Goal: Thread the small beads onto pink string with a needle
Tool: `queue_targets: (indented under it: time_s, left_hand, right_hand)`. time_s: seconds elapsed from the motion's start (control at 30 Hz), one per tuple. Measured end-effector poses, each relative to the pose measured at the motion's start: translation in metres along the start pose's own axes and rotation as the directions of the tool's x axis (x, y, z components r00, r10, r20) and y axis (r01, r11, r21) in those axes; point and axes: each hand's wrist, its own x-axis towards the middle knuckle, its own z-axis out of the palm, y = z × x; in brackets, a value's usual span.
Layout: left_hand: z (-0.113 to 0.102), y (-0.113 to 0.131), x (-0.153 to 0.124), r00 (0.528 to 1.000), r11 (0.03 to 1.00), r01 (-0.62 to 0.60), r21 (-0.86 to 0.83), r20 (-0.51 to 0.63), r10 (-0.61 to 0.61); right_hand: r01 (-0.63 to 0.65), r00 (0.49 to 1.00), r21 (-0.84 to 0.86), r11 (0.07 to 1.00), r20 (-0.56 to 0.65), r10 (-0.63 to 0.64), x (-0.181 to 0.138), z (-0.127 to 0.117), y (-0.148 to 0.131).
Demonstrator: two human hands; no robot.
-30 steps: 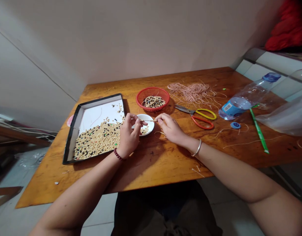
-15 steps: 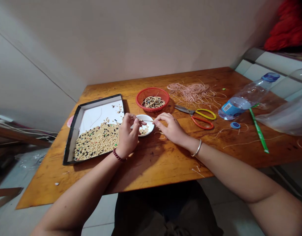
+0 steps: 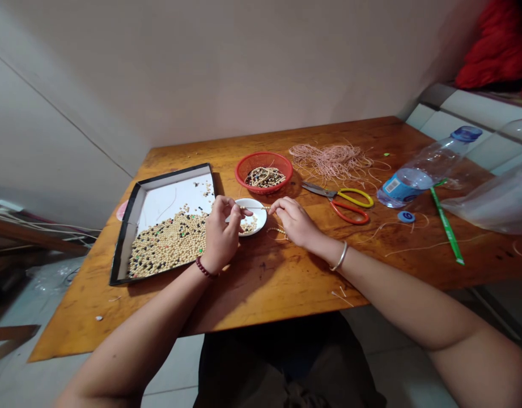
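Observation:
My left hand [image 3: 223, 229] pinches one end of a thin beaded string [image 3: 256, 208] between thumb and fingers. The string runs taut above a small white dish [image 3: 259, 226] that holds loose cream beads. My right hand [image 3: 295, 222] is closed, its fingertips pinching the same string at the right, where a few cream beads sit on it. Below the right fingers, a loop of strung beads [image 3: 278, 230] rests on the table. Close to my left hand lies a shallow black-edged box [image 3: 158, 198] full of cream, black and a few green beads.
A red plastic basket [image 3: 242, 174] with strung beads stands behind the dish. Farther right are tangled pink string [image 3: 331, 161], scissors [image 3: 348, 205] with yellow and orange handles, a tilted water bottle [image 3: 426, 170], a blue cap [image 3: 406, 216] and a green strip [image 3: 446, 226].
My right hand has slid slightly right along the string, away from my left hand, showing more beads between them. My left hand has stayed almost still.

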Motion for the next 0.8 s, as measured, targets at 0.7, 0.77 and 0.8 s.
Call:
queue_targets:
  time_s: [0.7, 0.77, 0.8]
  left_hand:
    - [0.002, -0.001, -0.004, 1.0, 1.0, 0.003, 0.018, 0.023, -0.003]
    - [0.003, 0.0, -0.004, 1.0, 1.0, 0.004, 0.02, 0.028, -0.005]
    - [0.002, 0.0, -0.004, 1.0, 1.0, 0.004, 0.022, 0.027, -0.005]
  right_hand:
    - [0.088, 0.996, -0.002, 0.996, 0.016, -0.088, -0.001, -0.002, -0.013]
    - [0.096, 0.995, -0.022, 0.995, 0.016, -0.095, -0.002, -0.001, -0.012]
    - [0.097, 0.995, -0.032, 0.995, 0.016, -0.097, -0.003, -0.001, -0.011]
